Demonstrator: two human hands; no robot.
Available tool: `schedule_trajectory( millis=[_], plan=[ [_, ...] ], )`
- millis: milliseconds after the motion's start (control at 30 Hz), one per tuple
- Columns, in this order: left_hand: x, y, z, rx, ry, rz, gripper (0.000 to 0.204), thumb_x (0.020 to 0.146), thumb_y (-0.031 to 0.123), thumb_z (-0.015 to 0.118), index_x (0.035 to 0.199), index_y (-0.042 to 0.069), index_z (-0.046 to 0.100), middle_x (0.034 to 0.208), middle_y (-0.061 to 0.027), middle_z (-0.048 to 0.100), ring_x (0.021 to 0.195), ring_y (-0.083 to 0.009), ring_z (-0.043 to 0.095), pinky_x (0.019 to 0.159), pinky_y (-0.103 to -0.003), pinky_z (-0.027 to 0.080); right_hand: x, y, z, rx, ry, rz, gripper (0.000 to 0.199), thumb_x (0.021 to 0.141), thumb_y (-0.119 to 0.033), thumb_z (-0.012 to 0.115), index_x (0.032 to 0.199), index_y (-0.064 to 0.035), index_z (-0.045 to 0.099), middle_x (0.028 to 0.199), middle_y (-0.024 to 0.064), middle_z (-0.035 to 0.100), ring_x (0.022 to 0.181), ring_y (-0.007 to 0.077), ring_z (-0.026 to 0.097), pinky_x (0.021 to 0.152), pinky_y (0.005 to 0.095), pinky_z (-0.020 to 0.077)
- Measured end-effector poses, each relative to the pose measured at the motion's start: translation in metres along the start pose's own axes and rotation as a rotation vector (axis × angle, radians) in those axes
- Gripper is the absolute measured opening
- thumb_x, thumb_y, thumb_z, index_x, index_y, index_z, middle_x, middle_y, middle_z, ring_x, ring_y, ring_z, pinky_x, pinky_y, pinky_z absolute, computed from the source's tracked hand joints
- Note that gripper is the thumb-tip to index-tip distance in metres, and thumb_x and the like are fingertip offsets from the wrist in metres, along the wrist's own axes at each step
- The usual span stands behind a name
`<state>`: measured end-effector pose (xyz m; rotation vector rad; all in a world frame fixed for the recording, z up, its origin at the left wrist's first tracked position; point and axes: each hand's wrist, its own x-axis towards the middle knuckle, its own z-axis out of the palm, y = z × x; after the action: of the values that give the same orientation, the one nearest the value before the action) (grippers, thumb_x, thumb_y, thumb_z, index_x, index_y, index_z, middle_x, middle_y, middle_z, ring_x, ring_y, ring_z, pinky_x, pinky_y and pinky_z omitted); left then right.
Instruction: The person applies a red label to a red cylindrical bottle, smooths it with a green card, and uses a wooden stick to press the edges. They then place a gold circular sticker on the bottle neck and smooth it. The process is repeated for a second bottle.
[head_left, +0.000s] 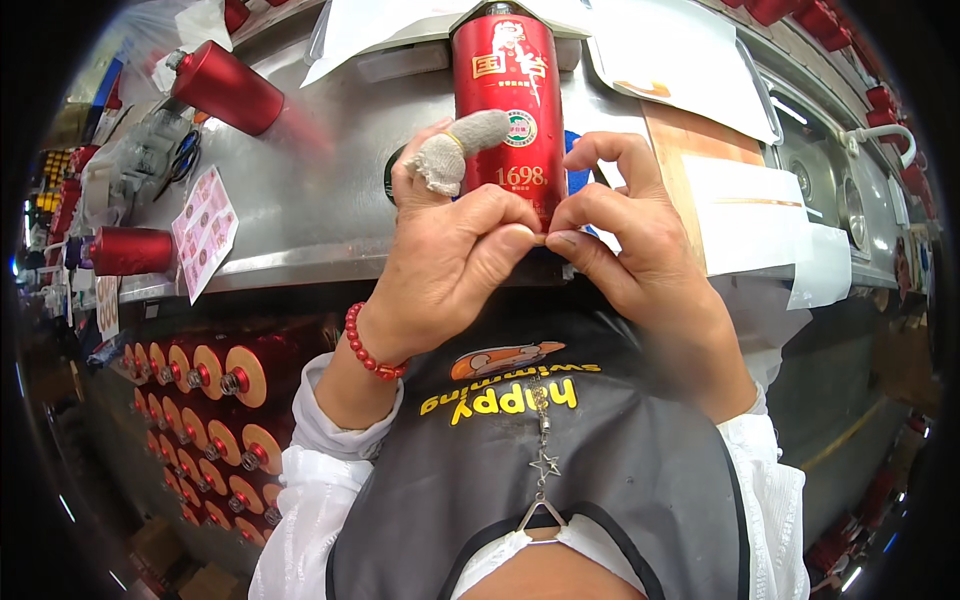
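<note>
A red cylindrical bottle (pixel 505 90) with a round label lies lengthwise on the metal worktable (pixel 330 190), its base toward me. My left hand (pixel 450 260), with a cloth finger cot on the index finger and a red bead bracelet at the wrist, grips the bottle's near end. My right hand (pixel 625 235) pinches at the same bottom edge, thumb and forefinger meeting the left hand's fingertips. What the fingertips pinch is too small to tell.
Two more red bottles (pixel 225 85) (pixel 130 250) lie at the left of the table beside a sheet of small stickers (pixel 205 230). Several stacked red bottles (pixel 215 400) fill a rack below left. White paper sheets (pixel 690 50) and a wooden board (pixel 690 150) lie at right.
</note>
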<state>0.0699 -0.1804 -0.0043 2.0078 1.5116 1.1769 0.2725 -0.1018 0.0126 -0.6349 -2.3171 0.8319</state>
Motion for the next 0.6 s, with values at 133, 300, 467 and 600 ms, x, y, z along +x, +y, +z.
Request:
schedule_trajectory(
  millis=[133,300,467,600],
  plan=[
    [-0.008,-0.006,-0.002,-0.001,0.036,-0.057,0.016,0.090,0.021,0.066,0.085,0.006,0.065,0.135,-0.0213,0.053,0.127,-0.0324,0.038,0.109,-0.043,0.024,-0.002,0.007,-0.002,-0.008,-0.022,0.018,0.015,0.089,-0.011,0.071,0.085,-0.0032,0.060,0.117,0.0143,0.049,0.110,0.0279,0.053,0.087,0.0363,0.0480],
    [-0.017,-0.016,0.002,0.010,0.135,-0.148,0.022,0.088,0.024,0.070,0.079,0.005,0.061,0.117,-0.0173,0.060,0.110,-0.0290,0.046,0.101,-0.039,0.031,-0.008,0.019,0.012,0.036,0.005,0.104,0.018,0.091,-0.015,0.071,0.087,-0.0027,0.059,0.114,0.0139,0.050,0.109,0.0261,0.052,0.087,0.0345,0.0470],
    [-0.016,-0.016,0.001,0.057,0.132,-0.148,0.026,0.085,0.026,0.072,0.075,0.007,0.059,0.085,-0.0080,0.058,0.092,-0.0268,0.045,0.089,-0.038,0.034,-0.008,0.020,0.015,0.059,0.015,0.126,0.019,0.092,-0.016,0.071,0.087,-0.0018,0.058,0.113,0.0134,0.049,0.105,0.0240,0.052,0.085,0.0328,0.0469],
    [-0.013,-0.018,0.002,0.047,0.130,-0.153,0.026,0.086,0.026,0.072,0.074,0.007,0.059,0.079,-0.0060,0.056,0.088,-0.0260,0.044,0.088,-0.038,0.033,-0.010,0.023,0.015,0.057,0.017,0.127,0.019,0.092,-0.015,0.070,0.087,-0.0015,0.058,0.112,0.0131,0.049,0.101,0.0220,0.052,0.079,0.0310,0.0467]
  ],
)
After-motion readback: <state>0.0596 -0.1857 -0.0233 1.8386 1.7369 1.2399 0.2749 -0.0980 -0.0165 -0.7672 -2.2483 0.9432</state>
